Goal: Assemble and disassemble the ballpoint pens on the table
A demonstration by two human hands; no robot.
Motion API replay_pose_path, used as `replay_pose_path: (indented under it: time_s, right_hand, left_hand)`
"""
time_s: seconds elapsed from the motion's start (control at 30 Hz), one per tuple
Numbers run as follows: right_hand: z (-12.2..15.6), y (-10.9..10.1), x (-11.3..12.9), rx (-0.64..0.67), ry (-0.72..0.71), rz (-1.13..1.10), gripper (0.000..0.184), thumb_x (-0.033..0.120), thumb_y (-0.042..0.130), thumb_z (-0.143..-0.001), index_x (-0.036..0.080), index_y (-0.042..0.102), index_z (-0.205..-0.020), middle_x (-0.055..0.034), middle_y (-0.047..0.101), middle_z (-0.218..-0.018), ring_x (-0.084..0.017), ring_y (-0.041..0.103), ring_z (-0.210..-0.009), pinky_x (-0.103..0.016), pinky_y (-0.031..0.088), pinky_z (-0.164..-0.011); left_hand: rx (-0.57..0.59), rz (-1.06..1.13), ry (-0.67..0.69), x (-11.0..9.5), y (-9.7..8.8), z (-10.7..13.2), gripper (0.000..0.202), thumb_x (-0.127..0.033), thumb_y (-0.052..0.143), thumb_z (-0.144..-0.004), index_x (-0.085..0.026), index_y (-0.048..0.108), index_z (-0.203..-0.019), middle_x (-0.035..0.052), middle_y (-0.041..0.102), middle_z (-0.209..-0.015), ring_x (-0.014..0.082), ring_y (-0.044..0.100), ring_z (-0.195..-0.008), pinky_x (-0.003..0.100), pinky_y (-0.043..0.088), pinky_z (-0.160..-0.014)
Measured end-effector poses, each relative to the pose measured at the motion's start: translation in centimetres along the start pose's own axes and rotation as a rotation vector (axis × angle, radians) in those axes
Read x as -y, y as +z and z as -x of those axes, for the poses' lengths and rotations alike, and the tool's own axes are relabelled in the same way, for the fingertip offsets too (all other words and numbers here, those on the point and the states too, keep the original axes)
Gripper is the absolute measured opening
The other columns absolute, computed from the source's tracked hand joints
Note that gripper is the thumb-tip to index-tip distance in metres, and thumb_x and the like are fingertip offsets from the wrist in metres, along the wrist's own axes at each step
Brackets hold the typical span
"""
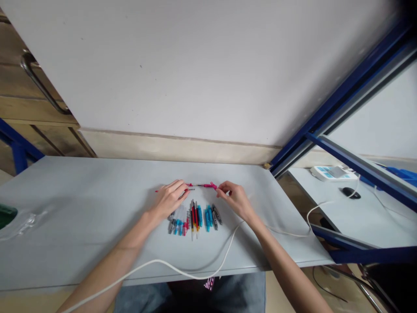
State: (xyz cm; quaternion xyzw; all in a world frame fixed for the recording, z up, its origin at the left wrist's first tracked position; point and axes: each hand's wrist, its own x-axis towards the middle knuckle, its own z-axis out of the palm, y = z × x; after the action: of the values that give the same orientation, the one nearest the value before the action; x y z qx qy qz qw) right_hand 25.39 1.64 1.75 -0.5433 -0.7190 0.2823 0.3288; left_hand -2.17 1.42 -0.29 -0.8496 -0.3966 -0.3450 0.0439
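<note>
My left hand rests on the pale table with its fingers curled around a thin pen piece whose red tip pokes out to the left. My right hand pinches a pink pen part at its fingertips. The two pieces meet end to end between the hands, just above the tabletop. In front of them lies a heap of pen parts, several blue, red, grey and clear barrels and caps.
A white cable loops across the table's near edge. Clear plastic and something green lie far left. A blue metal frame rises at the right. Beyond it, another table holds a white device and a black mouse.
</note>
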Motion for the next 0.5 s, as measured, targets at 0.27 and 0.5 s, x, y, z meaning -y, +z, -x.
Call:
replay_pose_path:
  time_s: [0.27,0.5]
  right_hand:
    - [-4.2,2.4,0.2,-0.014,-0.103,-0.322,0.024,0.041,0.066,-0.089,0.017,0.067,-0.086,-0.0038,0.068,-0.082,-0.017,0.06,-0.072,-0.028,0.046,-0.068]
    - [-2.7,3.9,-0.7,-0.041,-0.041,-0.318,0.024,0.04,0.065,-0.091,0.017,0.069,-0.087,-0.0036,0.067,-0.083,-0.017,0.055,-0.07,-0.029,0.044,-0.069]
  left_hand:
    - [-0.05,0.179,-0.024,0.3,-0.3,0.2,0.024,-0.026,0.05,-0.103,-0.017,0.054,-0.082,0.0023,0.054,-0.082,0.0141,0.053,-0.076,0.026,0.041,-0.068]
    - [0.082,0.473,-0.425,1.6,0.4,0.0,0.055,-0.06,0.068,-0.086,-0.017,0.044,-0.063,-0.0038,0.044,-0.063,0.0099,0.038,-0.06,0.024,0.03,-0.058]
